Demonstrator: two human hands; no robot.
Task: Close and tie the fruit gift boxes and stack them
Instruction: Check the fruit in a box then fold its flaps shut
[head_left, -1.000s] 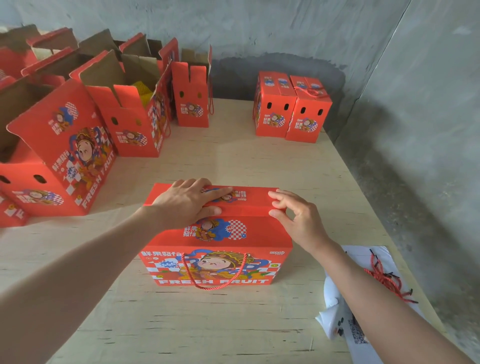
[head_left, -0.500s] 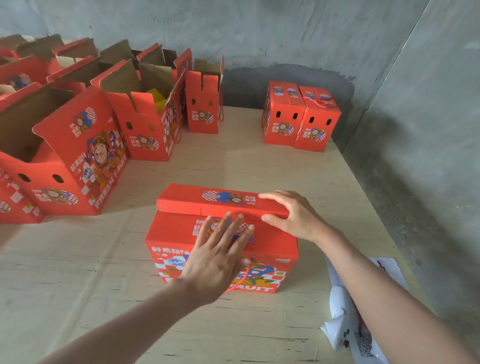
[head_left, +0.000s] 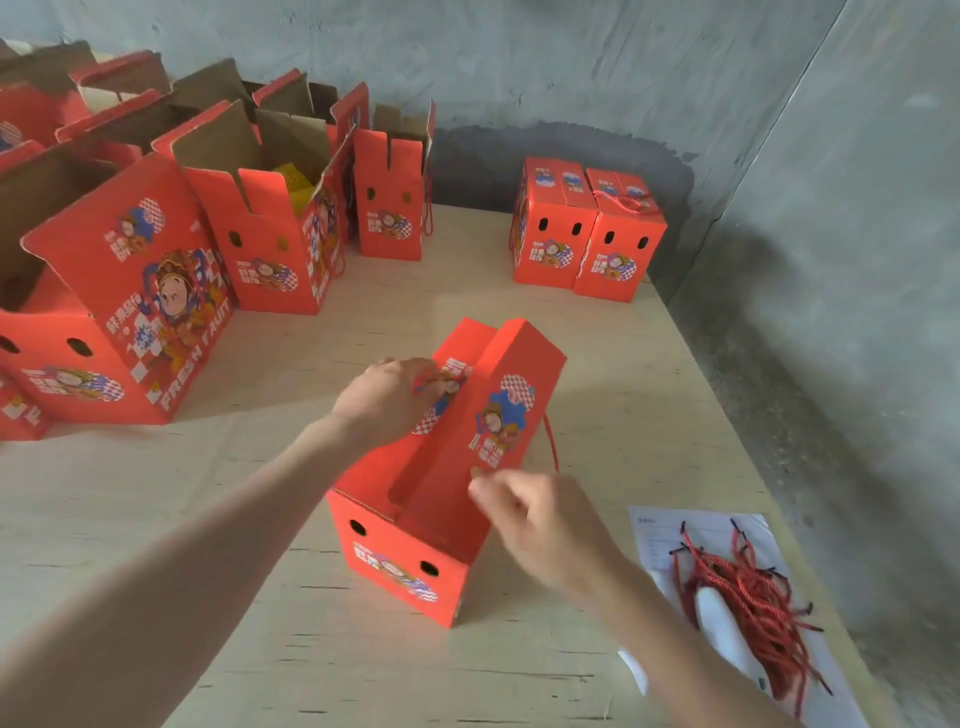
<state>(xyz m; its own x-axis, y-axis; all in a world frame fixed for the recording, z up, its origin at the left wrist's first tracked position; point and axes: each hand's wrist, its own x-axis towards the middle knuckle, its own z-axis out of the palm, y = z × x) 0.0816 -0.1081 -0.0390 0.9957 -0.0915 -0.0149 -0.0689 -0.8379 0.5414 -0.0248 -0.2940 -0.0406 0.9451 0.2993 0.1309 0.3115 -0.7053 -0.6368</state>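
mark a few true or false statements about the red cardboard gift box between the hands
1. The red cardboard gift box has its two-holed end toward the camera. True.
2. The two closed red boxes by the far wall are stacked. False: they stand side by side.
3. The loose red cords lie on a white paper sheet. True.
4. The right hand lies flat on the table. False: it is raised beside the box, fingers curled at a thin red cord.

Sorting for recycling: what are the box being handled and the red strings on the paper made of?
Box: seemingly cardboard, printed red outside; the open boxes behind show plain brown insides. Strings: twisted cord with dark tips, fibre unclear.
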